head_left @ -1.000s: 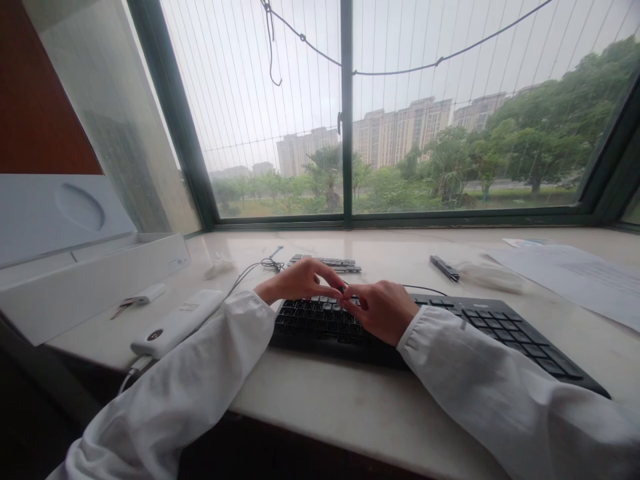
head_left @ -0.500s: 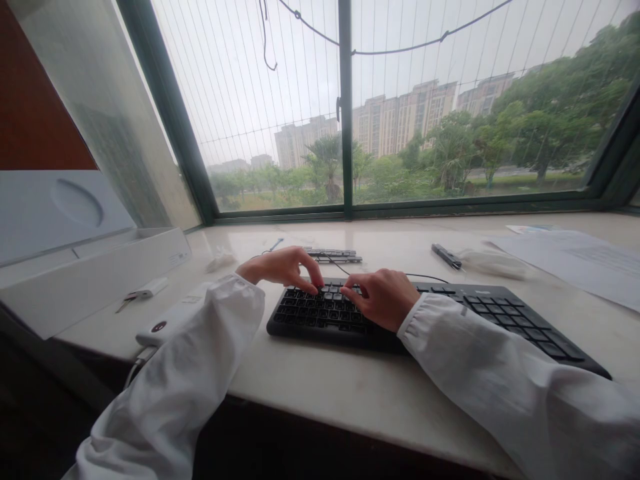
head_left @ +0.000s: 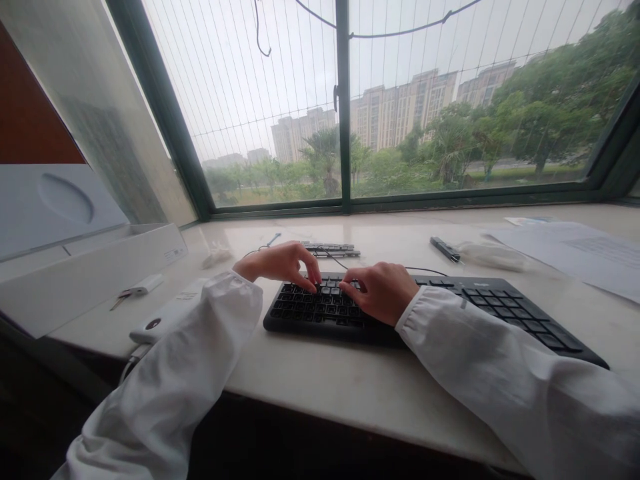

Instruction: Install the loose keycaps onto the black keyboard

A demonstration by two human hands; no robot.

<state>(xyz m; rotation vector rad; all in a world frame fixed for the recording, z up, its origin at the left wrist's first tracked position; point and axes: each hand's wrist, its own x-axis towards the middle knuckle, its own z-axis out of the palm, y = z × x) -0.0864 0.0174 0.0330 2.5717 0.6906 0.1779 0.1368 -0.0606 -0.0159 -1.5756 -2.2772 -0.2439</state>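
A black keyboard (head_left: 380,333) lies on the pale stone sill, its right end angled toward me. Over its left half, where many key positions look bare of caps, my left hand (head_left: 286,261) reaches down with thumb and index finger pinched around a small dark keycap at the upper rows. My right hand (head_left: 383,290) rests on the middle of the keyboard, fingers curled and thumb and index tips close together at the keys; what lies between them is hidden. Behind my hands, small dark key-like pieces (head_left: 333,249) lie in rows.
A black pen-like tool (head_left: 445,249), a clear plastic bag (head_left: 493,256) and paper sheets (head_left: 575,250) lie on the right. To the left are an open white box (head_left: 100,273), a small white adapter (head_left: 145,285) and a white power bank (head_left: 167,312) with a cable. The window stands behind.
The view has tilted slightly, so everything sits a little higher in the picture. Both hands stay at nearly the same places on the keyboard, their finger poses almost the same.
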